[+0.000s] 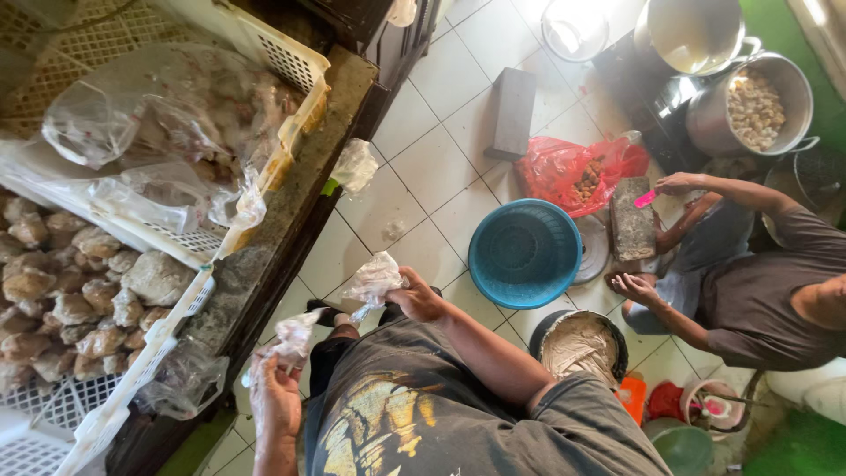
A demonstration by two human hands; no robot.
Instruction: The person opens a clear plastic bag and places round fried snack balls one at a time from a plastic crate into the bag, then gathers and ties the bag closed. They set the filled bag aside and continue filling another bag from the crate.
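Note:
My left hand (275,398) is closed on a small clear plastic bag (295,333) with a pale lump inside, held low beside the counter edge. Further right, my right hand (416,296) grips a second clear plastic bag (374,280) with whitish food in it, held above the tiled floor. The two hands are apart and the bags do not touch. On the counter to my left, a white plastic crate (132,388) holds several brownish wrapped lumps (79,300).
A second white crate (291,62) with large plastic bags sits further along the stone counter (291,203). On the floor are a blue basket (525,253), a red plastic bag (564,167), metal pots (749,106) and a bucket of pale paste (580,345). Another person (758,291) crouches at right.

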